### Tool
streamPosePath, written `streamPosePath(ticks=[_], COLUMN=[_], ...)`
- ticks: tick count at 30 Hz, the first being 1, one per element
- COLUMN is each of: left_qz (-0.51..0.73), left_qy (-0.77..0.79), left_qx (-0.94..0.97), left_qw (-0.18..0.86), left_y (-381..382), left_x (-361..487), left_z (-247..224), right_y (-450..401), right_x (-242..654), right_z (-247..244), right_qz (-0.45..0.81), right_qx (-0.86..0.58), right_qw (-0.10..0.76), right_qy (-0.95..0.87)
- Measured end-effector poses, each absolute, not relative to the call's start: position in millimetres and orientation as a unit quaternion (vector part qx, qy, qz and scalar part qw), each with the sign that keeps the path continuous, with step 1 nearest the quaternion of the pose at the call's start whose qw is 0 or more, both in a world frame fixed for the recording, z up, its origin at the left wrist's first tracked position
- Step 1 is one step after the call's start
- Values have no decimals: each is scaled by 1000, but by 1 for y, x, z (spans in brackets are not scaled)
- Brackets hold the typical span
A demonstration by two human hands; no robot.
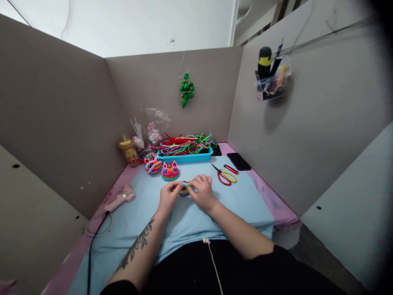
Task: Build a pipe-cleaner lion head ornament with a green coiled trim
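Observation:
Between my two hands, just above the blue cloth, is a small round piece of striped pipe-cleaner work (184, 191) in purple, yellow and teal. My left hand (169, 196) pinches its left side, thumb and forefinger at a mint-green strand on top. From the right, my right hand (202, 191) is closed on the same piece, its fingertips at the strand's other end. The fingers hide much of the piece. Beyond my hands sit two finished-looking pipe-cleaner unicorn heads, a pink one (170, 171) with a teal base and a pink-and-lilac one (152, 164) to its left.
A blue tray (184, 157) heaped with coloured pipe cleaners stands at the back. Red-and-yellow-handled scissors (225, 176), a red cutter (231, 169) and a phone (238, 162) lie right. A pink glue gun (121, 199) with its cord lies left, near a drink cup (130, 153). Partition walls surround the table.

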State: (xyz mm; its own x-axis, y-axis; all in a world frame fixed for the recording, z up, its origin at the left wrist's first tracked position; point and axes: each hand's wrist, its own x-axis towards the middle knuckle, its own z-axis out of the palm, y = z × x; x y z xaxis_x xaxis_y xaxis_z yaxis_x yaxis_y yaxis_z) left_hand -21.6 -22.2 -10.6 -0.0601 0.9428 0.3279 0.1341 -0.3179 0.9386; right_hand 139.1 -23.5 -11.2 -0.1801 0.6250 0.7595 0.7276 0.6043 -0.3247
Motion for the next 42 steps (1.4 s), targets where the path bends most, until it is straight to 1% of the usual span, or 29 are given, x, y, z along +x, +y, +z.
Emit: streamPosePath(ticks=[7,11,13,17,19,20,22,25,26,28,31,34,38,42], left_qz=[554,576,608,676,691,695,699,690,684,669,628,597,587,571], left_qy=[470,467,471,470,448,434,408,401,403,404,406,420,423,455], left_qx=[594,574,525,386,353,347,346,359,368,397,449,476,532,565], left_qw=[347,348,364,416,444,456,474,484,484,482,489,490,439,384], left_y=[-30,-29,-25,-16,-13,-12,-13,-16,-17,-19,-20,-20,-21,-23], left_x=[-17,-18,-21,-29,-31,-31,-30,-27,-26,-24,-22,-21,-22,-23], left_z=[-4,-5,-6,-5,-4,-3,-1,1,1,1,-2,-4,-8,-10], right_y=[-24,-25,-27,-31,-30,-29,-24,-16,-15,-13,-12,-11,-6,-5], right_x=[138,137,138,144,143,141,135,129,129,131,137,140,142,143], right_z=[-14,-10,-7,-6,-10,-13,-18,-21,-20,-16,-10,-8,-12,-14], right_qz=[-82,-72,-72,-68,-4,51,200,444,507,595,646,644,638,667], right_qx=[-446,-443,-437,-423,-385,-365,-342,-320,-298,-251,-236,-253,-262,-252], right_qw=[452,448,460,521,525,518,505,538,553,573,584,599,601,588], right_qy=[-768,-774,-769,-738,-759,-772,-767,-641,-590,-505,-430,-404,-403,-382])
